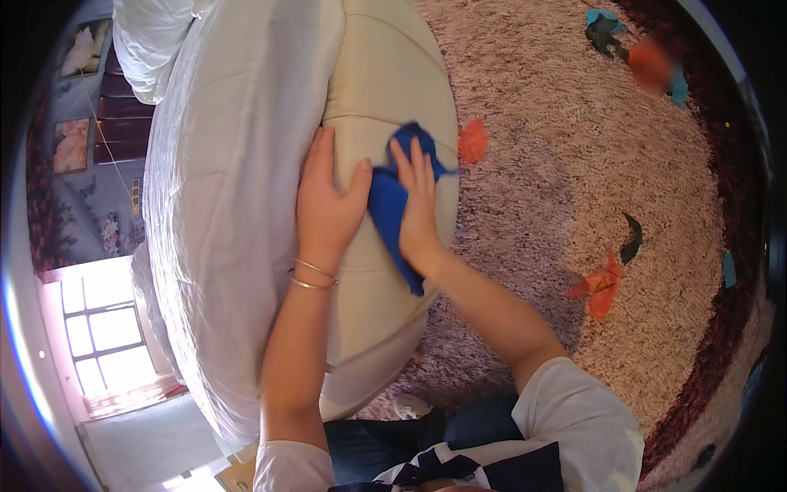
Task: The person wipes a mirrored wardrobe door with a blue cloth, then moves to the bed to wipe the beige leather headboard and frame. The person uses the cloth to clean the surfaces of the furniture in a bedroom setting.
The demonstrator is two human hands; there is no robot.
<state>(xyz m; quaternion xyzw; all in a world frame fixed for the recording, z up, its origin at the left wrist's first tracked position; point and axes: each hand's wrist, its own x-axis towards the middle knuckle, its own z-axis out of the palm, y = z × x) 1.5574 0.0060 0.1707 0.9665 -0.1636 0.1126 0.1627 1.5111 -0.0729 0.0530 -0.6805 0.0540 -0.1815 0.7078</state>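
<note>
A blue cloth (pixel 388 206) lies bunched on the cream padded side (pixel 369 313) of a bed. My right hand (pixel 419 203) presses it there with the fingers laid flat over it. Beside it, my left hand (pixel 329 197) rests on the padding along the edge of the white sheet (pixel 227 203), thumb spread and nothing held. Two thin bracelets (pixel 315 277) circle my left wrist. Part of the cloth is hidden under my right hand.
Orange scraps (pixel 599 286), a black curved scrap (pixel 631 238) and further blurred coloured pieces (pixel 652 64) lie on the shaggy pink rug (pixel 522 154). A white bundle (pixel 147 49) sits at the bed's far side, near a barred window (pixel 104 335) and dark red padded panels (pixel 123 107).
</note>
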